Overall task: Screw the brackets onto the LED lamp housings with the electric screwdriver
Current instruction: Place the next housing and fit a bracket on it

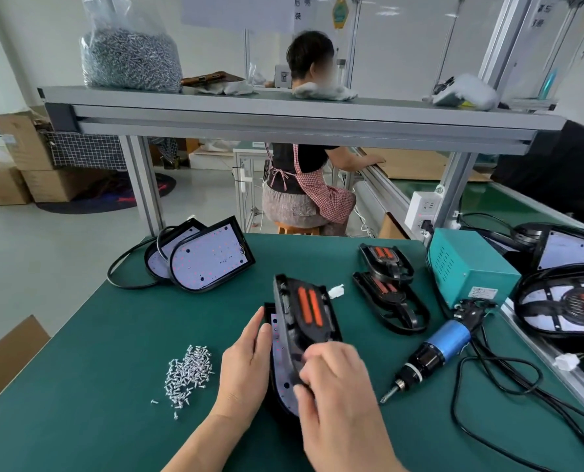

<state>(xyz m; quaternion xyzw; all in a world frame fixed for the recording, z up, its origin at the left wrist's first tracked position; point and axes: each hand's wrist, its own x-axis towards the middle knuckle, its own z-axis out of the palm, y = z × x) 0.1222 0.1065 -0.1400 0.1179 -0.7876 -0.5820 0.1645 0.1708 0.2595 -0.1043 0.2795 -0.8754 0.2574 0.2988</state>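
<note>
One LED housing (pixel 278 362) lies near the worktop's (pixel 113 352) front edge with one bracket (pixel 309 311) tilted on it. The left hand's (pixel 244 373) fingers, straight and together, press the housing's left side. The right hand's (pixel 334 393) fingers pinch the bracket. Two spare housings (pixel 212 257) sit at the far left corner and two spare brackets (pixel 389 281) toward the far right. One electric screwdriver (pixel 433 352) lies near the right edge and one screw pile (pixel 190 373) front left, with bare worktop around it.

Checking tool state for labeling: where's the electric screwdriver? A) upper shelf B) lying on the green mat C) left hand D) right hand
B: the electric screwdriver lies on the green mat, while left hand and right hand are on the lamp housing.
</note>
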